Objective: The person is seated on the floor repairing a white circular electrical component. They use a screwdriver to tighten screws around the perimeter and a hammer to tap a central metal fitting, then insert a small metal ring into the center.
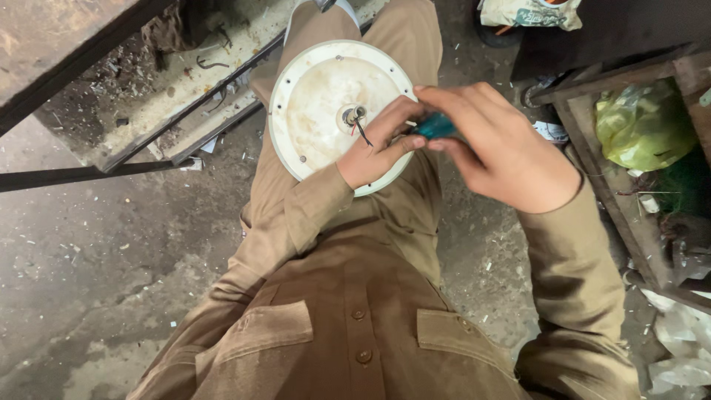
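Observation:
A round, dirty white disc (318, 96) rests on my lap, with a small metal hub and short dark wires (355, 118) at its centre. My left hand (378, 148) lies on the disc's lower right part, fingers reaching toward the hub and thumb against a teal tool handle (435, 127). My right hand (496, 144) is closed around that teal handle, just right of the disc. The tool's tip is hidden behind my fingers.
A dark metal frame (148, 141) and a gritty slab run along the upper left. A wooden crate (615, 178) with a yellow-green plastic bag (644, 126) stands at the right. Crumpled plastic (681, 341) lies at the lower right. The concrete floor (96, 259) is dusty.

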